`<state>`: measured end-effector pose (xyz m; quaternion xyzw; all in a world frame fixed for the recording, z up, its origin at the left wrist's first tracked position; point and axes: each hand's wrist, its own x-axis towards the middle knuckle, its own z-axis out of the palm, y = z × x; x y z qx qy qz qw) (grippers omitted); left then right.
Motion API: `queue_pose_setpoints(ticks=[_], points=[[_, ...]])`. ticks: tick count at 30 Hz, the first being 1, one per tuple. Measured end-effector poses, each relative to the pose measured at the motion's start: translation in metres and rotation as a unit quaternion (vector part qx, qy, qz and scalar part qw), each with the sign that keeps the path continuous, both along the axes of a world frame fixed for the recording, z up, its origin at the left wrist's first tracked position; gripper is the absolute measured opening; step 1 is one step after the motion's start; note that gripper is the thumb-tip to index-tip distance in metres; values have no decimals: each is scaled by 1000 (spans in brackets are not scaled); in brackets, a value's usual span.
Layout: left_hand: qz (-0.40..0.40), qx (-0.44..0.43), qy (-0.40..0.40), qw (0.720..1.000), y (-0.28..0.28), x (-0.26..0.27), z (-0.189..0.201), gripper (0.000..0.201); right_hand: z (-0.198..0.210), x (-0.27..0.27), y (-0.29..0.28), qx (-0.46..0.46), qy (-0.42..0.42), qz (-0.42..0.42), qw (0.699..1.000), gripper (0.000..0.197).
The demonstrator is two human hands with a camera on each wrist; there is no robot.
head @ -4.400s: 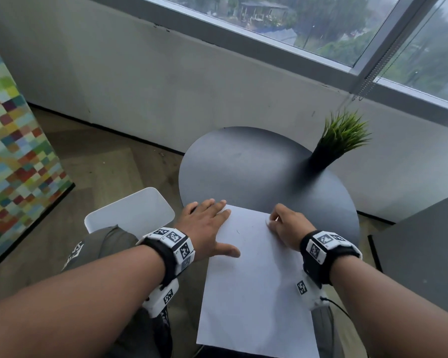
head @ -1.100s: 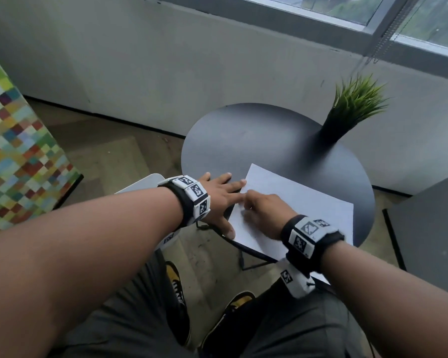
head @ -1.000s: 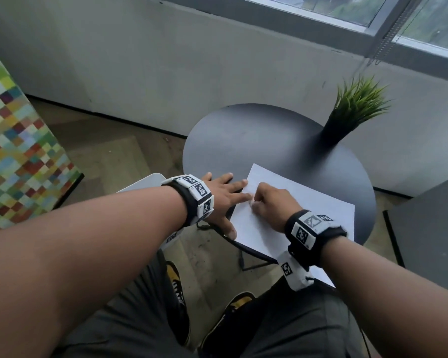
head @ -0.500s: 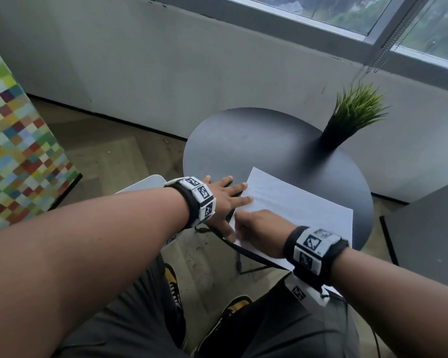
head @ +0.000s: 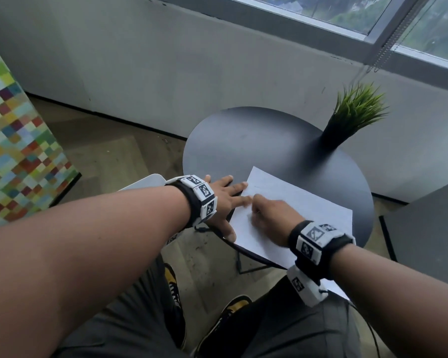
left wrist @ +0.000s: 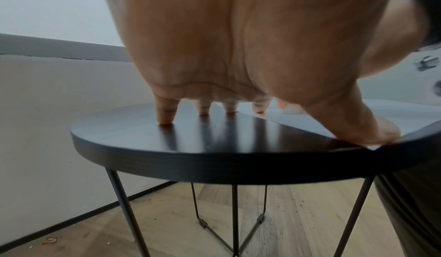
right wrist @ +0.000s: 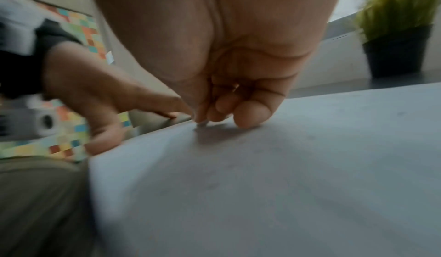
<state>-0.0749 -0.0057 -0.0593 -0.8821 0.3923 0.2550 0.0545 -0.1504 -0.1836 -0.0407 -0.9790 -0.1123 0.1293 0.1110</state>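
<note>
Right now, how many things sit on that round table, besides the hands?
2. A white sheet of paper lies at the table's near edge, overhanging it; a potted grass plant stands at the far right edge. More sheets could lie beneath.

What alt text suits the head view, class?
On a round black table, the left hand lies flat at the edge of a white paper sheet while the right hand presses the sheet with curled fingers. A green potted plant stands behind.

Left hand (head: pixel 221 200), right hand (head: pixel 272 215) bare; 2 black wristbands (head: pixel 190 202), white marker blocks (head: pixel 311 244); grey trousers (head: pixel 282 329); black-yellow shoes (head: pixel 237 304).
</note>
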Motion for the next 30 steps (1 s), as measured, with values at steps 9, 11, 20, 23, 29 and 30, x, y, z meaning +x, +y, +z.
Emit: queue_pose_setpoints(ticks=[9,11,20,23,29,30], points=[[-4,13,-3,1000,-1,-1,0,117,1,-4,-9,-13,17,-15,1000,13],[-6,19,-6,1000,-2,-1,1,117,-2,-20,7,-20,45,72,996,12],[-9,27,-9,1000,-3,-2,4,116,1,-21,21,-17,61,78,995,16],[-8,24,-10,1000,-3,-4,4,116,-1,-2,2,1,63,-4,998,13],[-19,39,-4,999,-1,-1,9,111,2,26,-71,57,40,-213,975,7],[-24,47,-3,999,-1,1,14,107,1,23,-79,68,42,-224,971,9]])
